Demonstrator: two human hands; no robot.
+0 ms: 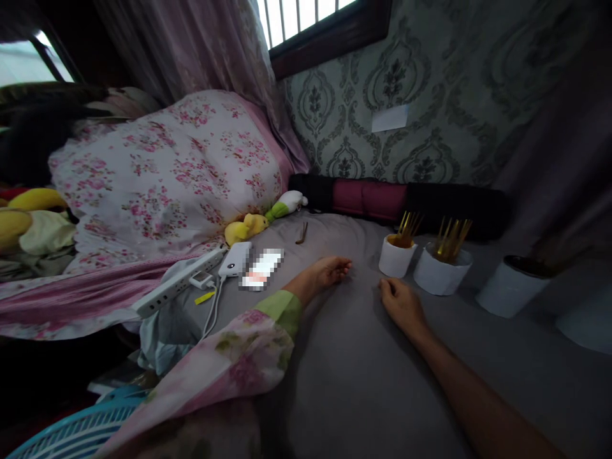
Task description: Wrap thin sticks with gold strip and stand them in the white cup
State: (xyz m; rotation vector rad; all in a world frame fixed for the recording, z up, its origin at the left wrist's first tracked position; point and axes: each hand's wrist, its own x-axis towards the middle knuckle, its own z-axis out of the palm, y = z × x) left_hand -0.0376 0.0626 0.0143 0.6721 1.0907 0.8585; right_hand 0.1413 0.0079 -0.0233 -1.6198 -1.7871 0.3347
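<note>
Two white cups, the nearest cup [396,258] and the middle cup [442,275], hold gold sticks [452,237], the far cup [507,292] seemingly none, while my left hand [329,271] and right hand [401,303] lie slack and empty on the bed [354,382].

Both hands are laid on the grey bed [344,382], each grip loose and empty. The left hand [329,271] is seen near the right hand [401,305]. A small white cup [396,258] of gold sticks [407,226] is found at the right hand's 12 o'clock, a second cup [442,274] at 2 o'clock. A power strip [176,284] is seen at the left hand's 9 o'clock.
</note>
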